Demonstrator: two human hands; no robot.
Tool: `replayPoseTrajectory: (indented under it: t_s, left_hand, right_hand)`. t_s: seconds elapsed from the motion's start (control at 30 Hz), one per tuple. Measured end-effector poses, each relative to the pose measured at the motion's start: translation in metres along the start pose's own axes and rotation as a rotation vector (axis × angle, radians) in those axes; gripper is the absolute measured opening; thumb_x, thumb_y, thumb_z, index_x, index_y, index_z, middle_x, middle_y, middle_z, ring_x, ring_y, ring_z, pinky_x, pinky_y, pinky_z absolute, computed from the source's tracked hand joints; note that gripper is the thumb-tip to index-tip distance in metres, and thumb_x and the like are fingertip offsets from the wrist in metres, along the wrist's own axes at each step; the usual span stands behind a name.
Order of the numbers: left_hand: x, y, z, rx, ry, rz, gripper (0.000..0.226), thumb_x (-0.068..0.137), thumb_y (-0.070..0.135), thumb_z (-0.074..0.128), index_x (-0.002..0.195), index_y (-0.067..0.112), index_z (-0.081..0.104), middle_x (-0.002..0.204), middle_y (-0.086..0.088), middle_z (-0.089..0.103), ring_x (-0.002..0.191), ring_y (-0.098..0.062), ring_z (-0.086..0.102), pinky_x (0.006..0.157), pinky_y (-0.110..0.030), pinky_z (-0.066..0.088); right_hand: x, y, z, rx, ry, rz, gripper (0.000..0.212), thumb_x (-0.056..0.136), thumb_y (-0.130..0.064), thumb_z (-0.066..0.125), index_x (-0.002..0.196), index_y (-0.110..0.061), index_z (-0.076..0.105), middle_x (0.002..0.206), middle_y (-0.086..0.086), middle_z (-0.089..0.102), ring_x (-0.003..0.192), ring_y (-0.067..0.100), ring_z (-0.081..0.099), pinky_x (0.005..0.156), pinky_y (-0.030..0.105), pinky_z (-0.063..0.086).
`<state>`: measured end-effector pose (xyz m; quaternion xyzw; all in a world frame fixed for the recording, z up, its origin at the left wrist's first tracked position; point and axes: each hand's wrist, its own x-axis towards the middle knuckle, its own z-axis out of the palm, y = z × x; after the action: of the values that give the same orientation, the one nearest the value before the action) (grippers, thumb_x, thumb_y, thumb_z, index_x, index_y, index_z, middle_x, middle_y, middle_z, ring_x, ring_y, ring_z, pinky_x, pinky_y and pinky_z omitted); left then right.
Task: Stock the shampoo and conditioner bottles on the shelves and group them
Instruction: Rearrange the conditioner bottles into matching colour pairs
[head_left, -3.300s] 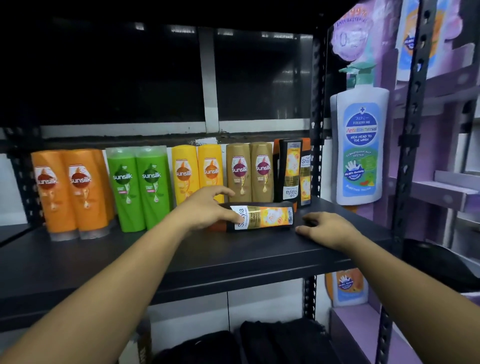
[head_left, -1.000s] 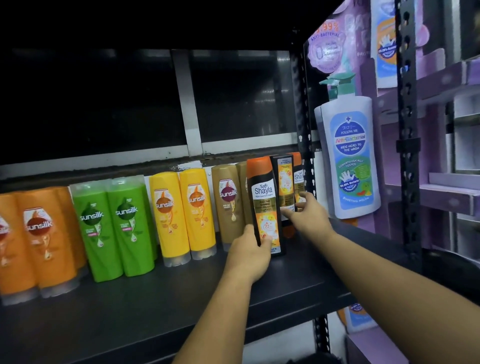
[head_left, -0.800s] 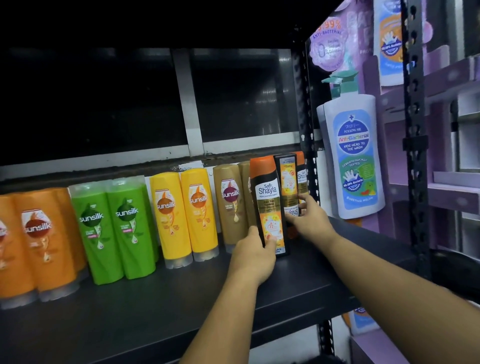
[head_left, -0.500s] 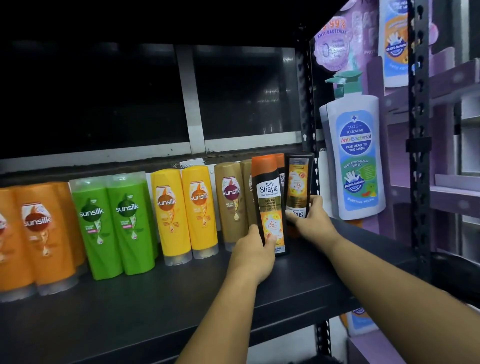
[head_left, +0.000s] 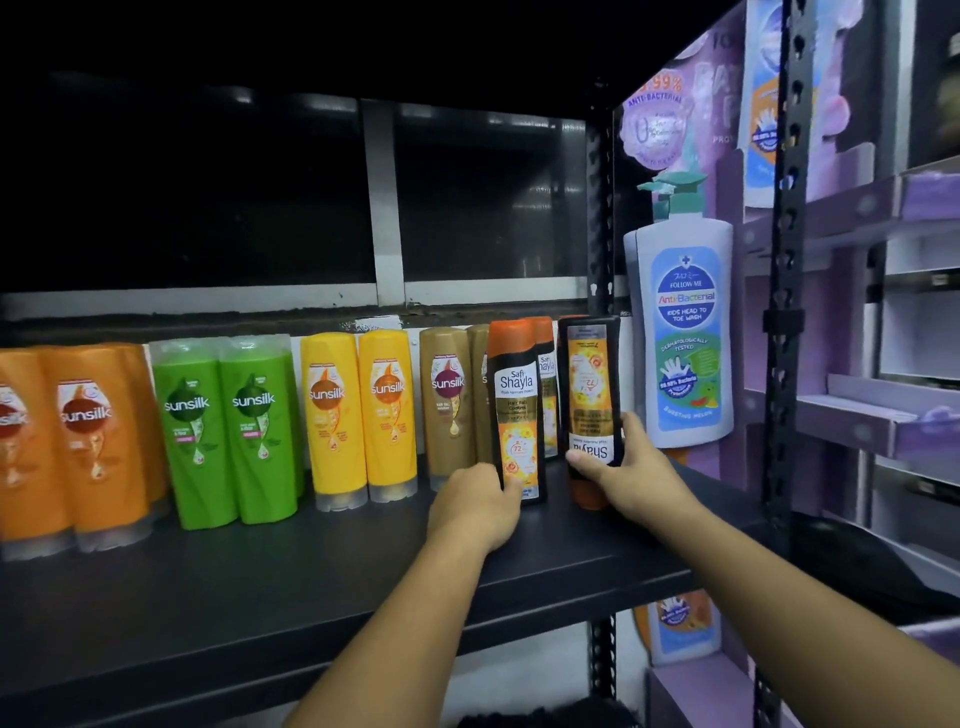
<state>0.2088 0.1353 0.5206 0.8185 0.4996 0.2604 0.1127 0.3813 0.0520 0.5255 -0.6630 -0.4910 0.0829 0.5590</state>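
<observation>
A row of Sunsilk bottles stands on the black shelf (head_left: 322, 582): orange (head_left: 88, 441), green (head_left: 228, 426), yellow (head_left: 363, 415) and gold (head_left: 447, 400). My left hand (head_left: 475, 506) grips the base of an upright black Shayla bottle with an orange cap (head_left: 517, 410). My right hand (head_left: 631, 475) grips a second black Shayla bottle (head_left: 589, 389), upside down with its orange cap at the bottom, just right of the first. Another Shayla bottle (head_left: 545, 369) stands behind, between the two.
A black perforated upright (head_left: 600, 218) closes the shelf's right end. Beyond it hangs a large white pump-bottle display (head_left: 683, 322) on a purple cardboard stand with shelves (head_left: 883, 415). Shelf room lies in front of the bottle row.
My left hand stood the lying Shayla bottle upright beside the gold ones. My right hand took hold of the upside-down Shayla bottle and drew it forward and to the right.
</observation>
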Motion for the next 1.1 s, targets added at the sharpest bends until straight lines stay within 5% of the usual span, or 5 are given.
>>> replayPoseTrajectory:
  t_s: [0.2, 0.37, 0.73, 0.93, 1.1]
  left_hand:
    - [-0.009, -0.002, -0.012, 0.291, -0.193, 0.044, 0.049, 0.102, 0.056, 0.043, 0.127, 0.017, 0.061, 0.126, -0.008, 0.062, 0.112, -0.028, 0.06, 0.094, -0.042, 0.053]
    - [-0.016, -0.014, -0.014, 0.308, -0.34, 0.102, 0.068, 0.106, 0.059, 0.024, 0.16, 0.018, 0.031, 0.167, -0.007, 0.028, 0.153, -0.027, 0.028, 0.124, -0.046, 0.024]
    - [-0.023, -0.015, -0.022, 0.153, -0.217, 0.059, 0.06, 0.1, 0.06, 0.047, 0.146, 0.022, 0.055, 0.147, -0.003, 0.055, 0.128, -0.021, 0.055, 0.1, -0.035, 0.047]
    - [-0.024, -0.017, -0.022, 0.139, -0.187, 0.072, 0.058, 0.098, 0.06, 0.05, 0.142, 0.023, 0.06, 0.139, -0.001, 0.061, 0.12, -0.02, 0.059, 0.098, -0.036, 0.051]
    - [-0.025, -0.017, -0.022, 0.162, -0.172, 0.086, 0.054, 0.099, 0.06, 0.049, 0.135, 0.024, 0.066, 0.129, -0.001, 0.066, 0.11, -0.02, 0.061, 0.094, -0.038, 0.054]
  right_hand:
    - [-0.026, -0.003, -0.01, -0.093, -0.029, 0.028, 0.061, 0.089, -0.032, 0.077, 0.139, -0.027, 0.043, 0.134, -0.003, 0.062, 0.122, 0.019, 0.057, 0.1, 0.033, 0.043]
    - [-0.034, -0.004, -0.013, -0.125, -0.015, 0.02, 0.059, 0.086, -0.03, 0.08, 0.136, -0.024, 0.049, 0.134, -0.002, 0.064, 0.115, 0.015, 0.058, 0.099, 0.031, 0.044]
    - [-0.064, -0.009, -0.019, -0.098, 0.043, -0.051, 0.042, 0.089, -0.041, 0.075, 0.122, -0.035, 0.051, 0.103, -0.021, 0.061, 0.097, 0.004, 0.059, 0.089, 0.025, 0.046]
    - [-0.089, -0.008, -0.036, -0.066, 0.174, 0.022, 0.024, 0.085, -0.045, 0.075, 0.1, -0.03, 0.065, 0.091, -0.008, 0.07, 0.083, 0.009, 0.066, 0.073, 0.032, 0.057]
    - [-0.095, -0.001, -0.054, -0.169, 0.216, 0.072, 0.05, 0.075, -0.039, 0.082, 0.12, -0.025, 0.068, 0.099, -0.005, 0.07, 0.089, 0.015, 0.066, 0.083, 0.04, 0.059]
